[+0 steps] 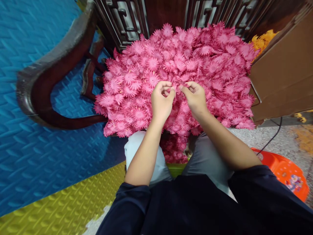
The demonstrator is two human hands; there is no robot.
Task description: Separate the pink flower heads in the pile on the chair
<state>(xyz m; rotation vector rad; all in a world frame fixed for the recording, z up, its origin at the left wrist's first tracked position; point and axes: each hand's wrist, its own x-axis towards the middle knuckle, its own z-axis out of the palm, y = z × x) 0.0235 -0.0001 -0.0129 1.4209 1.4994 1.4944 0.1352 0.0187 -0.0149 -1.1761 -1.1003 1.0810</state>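
Note:
A broad heap of pink artificial flower heads, flat with thin pointed petals, spreads in front of me. Above its near middle, my left hand is closed, thumb and forefinger pinched together. Facing it a short gap away, my right hand makes a similar pinch. Between the two sets of fingertips is a small pink flower piece, blending with the pile behind it, so its outline is hard to make out. More pink flowers lie lower down between my knees, above a green rim.
A dark wooden curved armrest stands at left over blue matting and yellow matting. A cardboard box is at right, with orange-yellow flowers behind. Dark latticed wood borders the back. An orange plastic object and black cable are lower right.

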